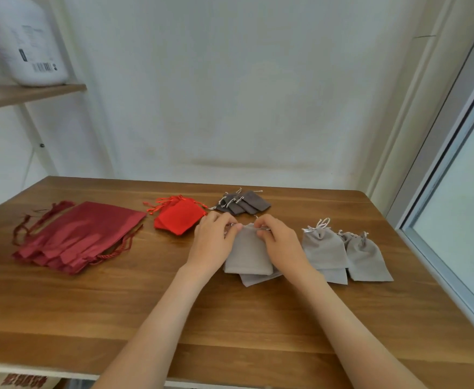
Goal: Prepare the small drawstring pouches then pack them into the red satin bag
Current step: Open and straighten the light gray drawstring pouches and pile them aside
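A light grey drawstring pouch lies in the middle of the wooden table, on top of another grey pouch. My left hand and my right hand both pinch its top edge at the drawstring. To the right lie more light grey pouches with their tops drawn closed. Behind are small bright red pouches and dark grey pouches. A stack of dark red satin bags lies at the left.
A wooden shelf at the upper left carries a white appliance. A white wall runs behind the table. A window frame borders the table's right side.
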A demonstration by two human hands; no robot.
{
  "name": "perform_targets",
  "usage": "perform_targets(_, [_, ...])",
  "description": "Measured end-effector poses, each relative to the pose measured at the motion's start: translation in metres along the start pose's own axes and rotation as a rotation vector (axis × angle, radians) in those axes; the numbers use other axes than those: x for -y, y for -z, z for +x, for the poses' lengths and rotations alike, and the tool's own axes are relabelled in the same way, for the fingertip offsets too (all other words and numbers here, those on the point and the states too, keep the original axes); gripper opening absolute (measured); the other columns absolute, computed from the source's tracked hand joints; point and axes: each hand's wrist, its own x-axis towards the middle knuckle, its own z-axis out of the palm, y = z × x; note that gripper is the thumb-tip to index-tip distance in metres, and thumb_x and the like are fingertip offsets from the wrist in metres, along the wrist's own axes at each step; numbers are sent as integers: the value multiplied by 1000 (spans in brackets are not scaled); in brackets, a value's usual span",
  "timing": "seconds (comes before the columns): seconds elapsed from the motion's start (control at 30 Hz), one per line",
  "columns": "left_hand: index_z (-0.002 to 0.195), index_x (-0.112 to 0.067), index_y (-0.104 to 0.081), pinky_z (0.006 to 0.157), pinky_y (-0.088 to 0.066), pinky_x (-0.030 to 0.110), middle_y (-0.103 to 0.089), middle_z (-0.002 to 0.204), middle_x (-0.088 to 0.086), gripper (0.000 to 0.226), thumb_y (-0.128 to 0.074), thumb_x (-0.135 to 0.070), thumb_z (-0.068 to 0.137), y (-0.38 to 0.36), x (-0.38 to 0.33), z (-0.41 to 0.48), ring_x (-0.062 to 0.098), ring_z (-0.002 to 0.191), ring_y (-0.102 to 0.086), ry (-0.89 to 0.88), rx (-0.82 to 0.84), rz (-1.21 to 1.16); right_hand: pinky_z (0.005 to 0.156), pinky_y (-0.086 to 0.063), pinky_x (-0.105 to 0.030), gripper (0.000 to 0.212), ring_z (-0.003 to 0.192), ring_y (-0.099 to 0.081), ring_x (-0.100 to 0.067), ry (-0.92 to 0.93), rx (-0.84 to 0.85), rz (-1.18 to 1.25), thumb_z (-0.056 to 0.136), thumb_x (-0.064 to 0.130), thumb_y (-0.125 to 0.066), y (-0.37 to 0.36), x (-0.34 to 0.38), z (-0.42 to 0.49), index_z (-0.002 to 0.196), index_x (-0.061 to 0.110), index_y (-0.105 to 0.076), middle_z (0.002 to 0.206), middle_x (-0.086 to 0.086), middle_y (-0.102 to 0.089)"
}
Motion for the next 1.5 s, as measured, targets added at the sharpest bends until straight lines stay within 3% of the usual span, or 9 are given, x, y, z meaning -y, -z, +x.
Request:
perform_targets(0.13, [97, -27, -67, 87, -39, 37, -61, 92, -20, 17, -51, -21, 96, -3, 9, 4, 11, 95, -54, -80, 38, -82, 70, -37, -10, 14, 92, -52, 3, -60, -32, 181, 95, 13, -51, -5, -4, 4, 99, 25, -57, 98, 12, -59])
perform_targets(0.27, [99, -38, -63, 88, -44, 33, -61, 98, -20, 16, -53, -26, 95, -6, 21, 2, 9, 96, -55, 108, 52, -348, 75, -40, -11, 19, 97, -53, 1, -105, 23, 228, 95, 13, -52, -8, -17, 6, 105, 26, -60, 102, 15, -61])
perform_targets(0.5, [76, -28, -57, 94, -39, 52, -61, 78, -8, 29, -44, -41, 98, -7, 26, 10, 16, 85, -57, 283, 67, -217, 80, -38, -3, 26, 97, -51, 15, -72, 43, 213, 95, 8, -51, -2, -22, 11, 107, 26, -66, 103, 23, -61])
perform_targets(0.7, [73, -16, -50, 91, -37, 49, -51, 70, -4, 40, -32, -38, 102, -12, 19, 7, 11, 69, -47, 306, -6, -296, 79, -46, -13, 20, 92, -59, -3, -141, 32, 221, 90, 12, -61, -4, -23, 12, 102, 28, -66, 95, 10, -66])
perform_targets(0.83, [96, -20, -57, 97, -29, 39, -57, 90, -9, 31, -34, -41, 100, -13, 16, 5, 4, 89, -46, 276, 52, -253, 81, -50, -21, 17, 89, -62, -7, -163, 9, 289, 87, 12, -65, -2, -20, 10, 95, 27, -68, 92, 8, -68])
perform_targets(1.0, [62, -24, -42, 81, -26, 36, -44, 63, -9, 39, -42, -36, 99, -10, 21, 5, 5, 72, -45, 158, 4, -138, 73, -48, -18, 14, 86, -62, -7, -194, -76, 306, 89, 16, -63, 0, -20, 10, 99, 23, -68, 91, 4, -68])
perform_targets(1.17, [55, -20, -37, 77, -24, 36, -40, 56, -7, 48, -41, -36, 100, -10, 23, 6, 11, 63, -44, 170, -111, -104, 63, -47, -9, 16, 77, -61, -5, -219, -130, 278, 93, 12, -57, 2, -22, 11, 97, 22, -69, 87, 4, -68])
perform_targets(1.3, [60, -17, -36, 75, -30, 38, -39, 59, -4, 45, -40, -37, 100, -10, 22, 6, 12, 60, -38, 287, -152, -345, 62, -47, -10, 21, 69, -60, -3, -226, -142, 258, 93, 6, -52, 2, -23, 10, 87, 17, -68, 79, 1, -67])
perform_targets(1.5, [67, -16, -39, 62, -30, 28, -36, 66, -1, 38, -39, -31, 102, -7, 18, 8, 11, 62, -33, 513, -324, -774, 60, -45, -27, 25, 64, -52, -13, -301, -308, 266, 92, 0, -48, 6, -26, 12, 75, 11, -63, 70, -4, -60])
